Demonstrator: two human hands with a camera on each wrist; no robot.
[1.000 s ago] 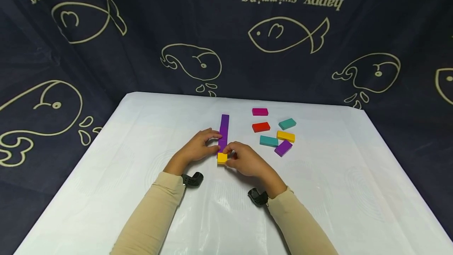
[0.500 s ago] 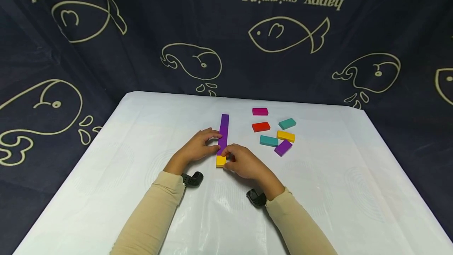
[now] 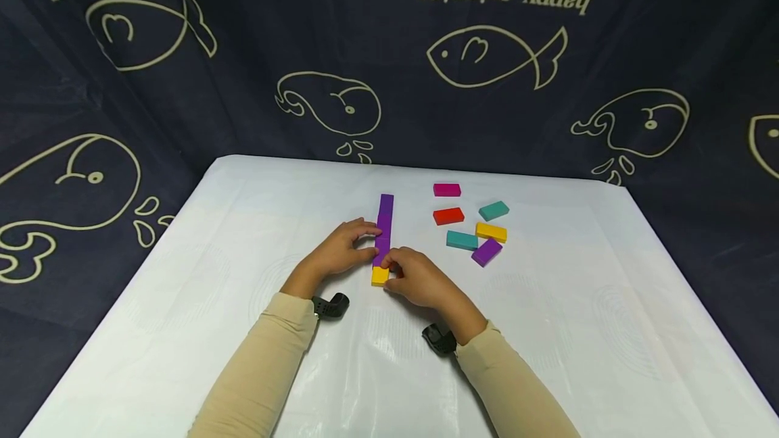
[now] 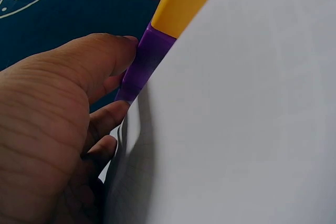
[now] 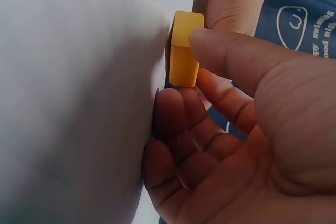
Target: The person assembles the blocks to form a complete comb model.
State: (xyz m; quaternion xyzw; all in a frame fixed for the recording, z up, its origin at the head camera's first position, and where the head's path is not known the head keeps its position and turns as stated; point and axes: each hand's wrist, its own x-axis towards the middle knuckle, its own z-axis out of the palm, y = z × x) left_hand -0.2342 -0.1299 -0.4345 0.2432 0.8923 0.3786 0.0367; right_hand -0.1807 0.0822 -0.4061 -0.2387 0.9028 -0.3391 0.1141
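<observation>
Dark backdrop (image 3: 389, 19) with fish and whale outlines behind. White counter (image 3: 608, 357) in front of it, carrying everything. Two tan sleeves, left (image 3: 262, 357) and right (image 3: 511, 377), come in from the near edge, each with a black wrist mount, left (image 3: 331, 306) and right (image 3: 439, 340).

Left hand (image 3: 337, 251): fingers loosely bent, not gripping; thumb and a fingertip rest against the purple row's left side. Right hand (image 3: 418, 279): thumb and index pinch the near yellow block, other fingers curled in.

Purple row (image 3: 385, 222): at least two blocks end to end, running away from the person; exact count unclear under the fingers. Loose blocks right of it, well apart: magenta block (image 3: 447, 190), red block (image 3: 448, 216), far teal block (image 3: 494, 210), near teal block (image 3: 462, 240), loose yellow block (image 3: 491, 232), loose purple block (image 3: 487, 252).

Near yellow block (image 3: 380, 276) sits on the counter, meeting the row's near end.

Step looks like lining that block up with the row, left side braced. Next move likely calls for checking the edges run straight, then easing the pinch off without nudging anything.
</observation>
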